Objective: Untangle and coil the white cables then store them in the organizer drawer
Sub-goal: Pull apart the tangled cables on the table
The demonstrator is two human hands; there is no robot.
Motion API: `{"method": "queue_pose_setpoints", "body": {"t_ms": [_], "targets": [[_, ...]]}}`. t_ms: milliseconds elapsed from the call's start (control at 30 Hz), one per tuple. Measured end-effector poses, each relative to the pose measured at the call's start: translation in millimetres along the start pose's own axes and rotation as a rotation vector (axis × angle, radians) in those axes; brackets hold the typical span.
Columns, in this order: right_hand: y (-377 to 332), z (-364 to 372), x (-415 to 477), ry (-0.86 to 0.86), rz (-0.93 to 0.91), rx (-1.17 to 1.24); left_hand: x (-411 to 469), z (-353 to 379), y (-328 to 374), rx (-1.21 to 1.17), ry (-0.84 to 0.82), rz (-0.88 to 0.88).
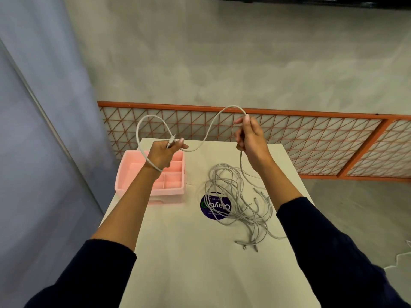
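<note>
White braided cable (209, 132), a single length, is held in the air at centre frame between both hands, and the risks start there.

Risks, as judged:
- The cable's lower run drops from under the right hand (249, 138) straight into the loose tangle of white cables (233, 201) on the pale rectangular table top (200, 263). If it is pulled upward while strands cross it, the knots could tighten, or the whole heap could drag toward the table edge at lower right.
- One loop lies across the left wrist. Winding further turns over it could trap the arm inside the coil.
- Several plug ends lie at the bottom of the heap, near the table's right edge. A snagged plug may be flicked off the table.
- The pink plastic compartment organizer (131, 172) sits directly below the left hand (163, 155), at the table's upper left corner. A swinging loop could catch its dividers.

Condition of the item:
- The held cable forms one rounded loop above the left hand and a high arch across to the right hand.
- The left hand's fingers are curled round the cable close to its metal plug, which sticks out above the fist.
- The right hand's fingers are curled round the cable, with thumb and forefinger pinching it at the top of the arch.
- The heap partly covers a round purple sticker (214, 208).
- None of the cables is coiled or stored. Whether the organizer's drawer is open cannot be told.
</note>
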State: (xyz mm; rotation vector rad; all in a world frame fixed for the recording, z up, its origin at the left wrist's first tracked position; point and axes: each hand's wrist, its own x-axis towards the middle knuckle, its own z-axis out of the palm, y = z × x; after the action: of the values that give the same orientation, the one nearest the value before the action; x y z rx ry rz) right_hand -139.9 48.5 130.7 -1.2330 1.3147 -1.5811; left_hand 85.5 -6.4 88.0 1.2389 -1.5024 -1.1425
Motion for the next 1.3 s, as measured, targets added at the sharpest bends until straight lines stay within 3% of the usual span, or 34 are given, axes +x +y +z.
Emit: {"method": "queue_pose_setpoints", "body": {"t_ms": [200,367,533,633,733,800,867,933,1033,1133,1300], "targets": [[5,-17,-17,-0.156,0.193,-0.318,-8,1,-11,0.185,-0.111,0.088],[34,-53,-46,-0.301,0.36,-0.586,-32,2,-27,0.276,-0.181,-0.064],[55,-92,-73,-0.409,0.694,-0.863,-48,-9,-51,0.026,-0.021,-0.355],[62,-115,-82,-0.485,0.876,-1.111,-51,-19,-52,-0.241,0.045,-0.346],[71,-123,-88,-0.51,1.001,-1.206,-52,-26,-46,-0.383,0.083,-0.303],[75,-115,-87,-0.573,0.946,-1.312,-56,-26,-40,-0.447,0.027,-0.245],[74,-98,-85,-0.643,0.696,-1.42,-61,-21,-34,-0.503,-0.064,-0.199],[62,-65,-89,-0.659,0.49,-1.092,-67,-12,-27,-0.563,-0.149,-0.187],[39,11,-107,-0.767,0.343,-0.622,-74,1,-14,-0.631,-0.231,-0.159],[46,69,-125,-0.917,0.304,-0.475,-77,2,-7,-0.643,-0.235,-0.104],[67,73,-138,-0.916,0.369,-0.36,-76,-34,-20,-0.687,-0.033,-0.103]]}}
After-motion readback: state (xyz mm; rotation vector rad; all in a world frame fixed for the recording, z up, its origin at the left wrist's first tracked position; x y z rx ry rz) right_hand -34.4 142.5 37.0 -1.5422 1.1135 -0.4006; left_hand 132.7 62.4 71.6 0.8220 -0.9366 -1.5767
